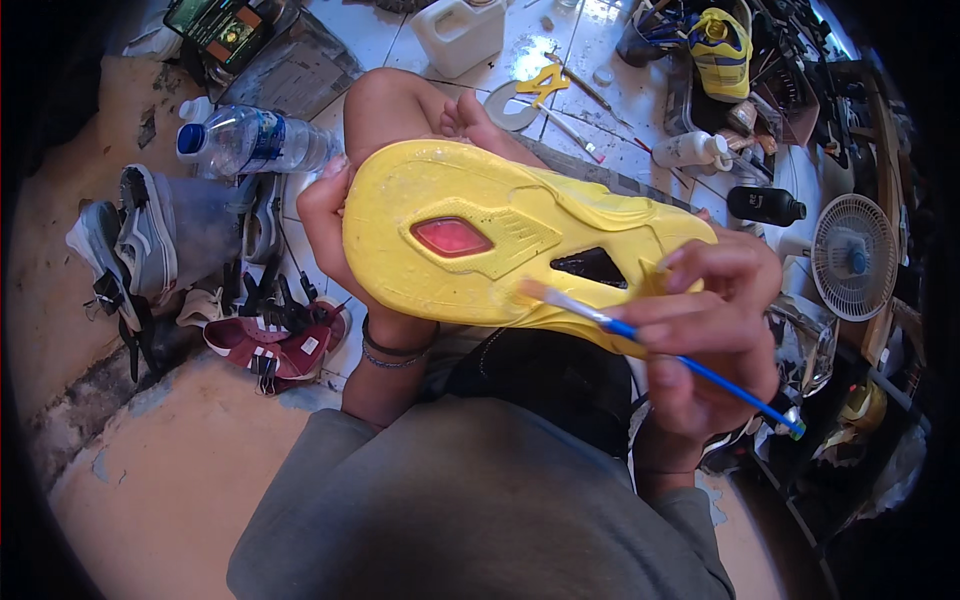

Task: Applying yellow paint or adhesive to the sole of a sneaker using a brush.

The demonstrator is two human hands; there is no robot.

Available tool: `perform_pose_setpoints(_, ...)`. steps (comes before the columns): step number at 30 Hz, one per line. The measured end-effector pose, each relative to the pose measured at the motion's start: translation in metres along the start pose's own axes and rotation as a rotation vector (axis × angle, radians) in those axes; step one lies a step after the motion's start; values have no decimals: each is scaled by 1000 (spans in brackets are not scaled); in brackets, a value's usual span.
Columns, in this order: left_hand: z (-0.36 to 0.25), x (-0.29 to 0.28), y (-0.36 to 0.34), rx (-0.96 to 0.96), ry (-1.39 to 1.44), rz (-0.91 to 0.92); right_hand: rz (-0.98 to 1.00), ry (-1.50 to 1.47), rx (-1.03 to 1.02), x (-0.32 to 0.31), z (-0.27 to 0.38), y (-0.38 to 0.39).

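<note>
A yellow shoe sole point(400, 215) lies tilted across the middle of the view, its underside up, with a red diamond-shaped inset and a dark triangular opening. My left hand point(325, 215) grips its left end from behind, most of the fingers hidden under it. In my right hand point(715, 320) is a thin paintbrush point(690, 368) with a blue handle, pinched between thumb and fingers. The brush's bristles are at the sole's lower edge, left of the triangular opening. Part of that hand is also close against the sole's right end.
A clear plastic bottle point(265, 140) lies at left, near grey shoes point(150, 235) and maroon shoes point(270, 345). Beyond the sole are a white jug point(458, 38), a tape roll point(510, 107) and brushes. To the right are a white bottle point(690, 150), a black bottle point(765, 205), a yellow shoe point(720, 60) and a fan point(853, 257).
</note>
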State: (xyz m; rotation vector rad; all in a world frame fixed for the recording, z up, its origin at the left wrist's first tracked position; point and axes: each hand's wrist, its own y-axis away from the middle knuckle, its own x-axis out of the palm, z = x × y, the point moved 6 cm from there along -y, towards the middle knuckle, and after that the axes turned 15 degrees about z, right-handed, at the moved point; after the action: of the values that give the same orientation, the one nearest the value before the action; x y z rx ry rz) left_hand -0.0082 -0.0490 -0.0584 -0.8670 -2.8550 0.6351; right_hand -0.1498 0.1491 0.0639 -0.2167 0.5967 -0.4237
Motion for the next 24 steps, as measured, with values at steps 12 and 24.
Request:
perform_pose_setpoints(12,2,-7,0,17,-308,-5,1,30,24,4,-6,-8)
perform_pose_setpoints(24,1,-5,-1,9,-221,-14,51,90,68,4,-7,-13)
